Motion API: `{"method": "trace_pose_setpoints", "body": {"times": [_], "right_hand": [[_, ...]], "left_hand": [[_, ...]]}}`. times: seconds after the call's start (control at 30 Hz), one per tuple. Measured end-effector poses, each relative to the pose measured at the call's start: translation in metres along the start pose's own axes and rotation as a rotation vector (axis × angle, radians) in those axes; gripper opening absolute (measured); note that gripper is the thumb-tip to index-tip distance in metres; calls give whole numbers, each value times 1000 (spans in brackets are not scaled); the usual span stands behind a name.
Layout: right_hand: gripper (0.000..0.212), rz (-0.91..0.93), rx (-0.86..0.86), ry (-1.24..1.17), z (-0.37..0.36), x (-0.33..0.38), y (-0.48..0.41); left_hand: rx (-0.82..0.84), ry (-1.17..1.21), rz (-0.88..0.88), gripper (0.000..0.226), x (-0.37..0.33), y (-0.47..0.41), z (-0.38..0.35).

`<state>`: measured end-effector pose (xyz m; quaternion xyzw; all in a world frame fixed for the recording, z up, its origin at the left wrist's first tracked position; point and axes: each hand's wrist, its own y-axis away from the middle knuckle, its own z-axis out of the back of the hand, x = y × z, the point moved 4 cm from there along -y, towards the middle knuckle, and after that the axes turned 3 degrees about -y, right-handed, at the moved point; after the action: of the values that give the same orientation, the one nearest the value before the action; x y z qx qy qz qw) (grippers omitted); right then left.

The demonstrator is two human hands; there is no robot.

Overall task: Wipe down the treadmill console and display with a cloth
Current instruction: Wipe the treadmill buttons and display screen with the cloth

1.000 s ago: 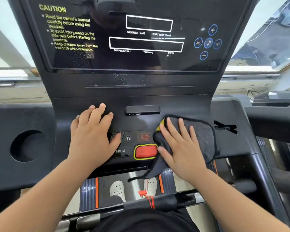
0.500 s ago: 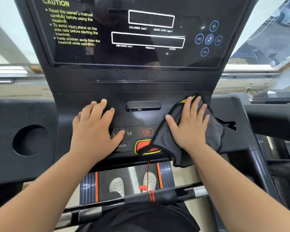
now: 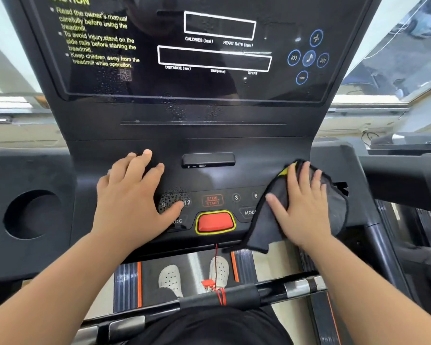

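Before us the matte black plastic treadmill console (image 3: 209,180) slopes beneath its glossy dark display (image 3: 174,51). Our left hand (image 3: 132,202) lies flat, fingers spread, holding nothing. Our right hand (image 3: 301,207), palm down and open, presses one dark grey yellow-edged cloth (image 3: 266,227) onto the console's right end, right of one red oval button (image 3: 215,221).

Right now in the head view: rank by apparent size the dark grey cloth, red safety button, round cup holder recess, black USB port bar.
1. Dark grey cloth, though the right hand hides part of it.
2. Round cup holder recess, not far behind.
3. and 4. Black USB port bar and red safety button: too alike to rank.
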<state>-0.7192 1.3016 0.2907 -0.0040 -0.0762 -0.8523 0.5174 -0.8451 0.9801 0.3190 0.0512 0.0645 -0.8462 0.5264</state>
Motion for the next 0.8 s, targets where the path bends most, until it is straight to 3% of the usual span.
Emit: {"method": "trace_pose_setpoints", "body": {"times": [0.1,0.17,0.33,0.43,0.5,0.63,0.8], "right_hand": [[104,-161,-10,-35,6,20,-31],[105,-156,-31,-51,5,43,-34],[79,241,3,39,-10,87,14],[66,503,38,74,-18,63,52],[68,543,31,67,-18,32,61],[75,308,6,0,-6,-6,34],[94,-70,-26,-46,4,28,-17]], "left_hand": [[13,2,-1,85,0,0,0],[17,3,-2,85,0,0,1],[22,2,-8,90,0,-1,6],[26,-7,-10,91,0,-2,6],[34,-19,-15,92,-1,-2,5],[29,-22,-15,92,-2,-2,4],[27,-26,-22,91,-2,-2,4]]}}
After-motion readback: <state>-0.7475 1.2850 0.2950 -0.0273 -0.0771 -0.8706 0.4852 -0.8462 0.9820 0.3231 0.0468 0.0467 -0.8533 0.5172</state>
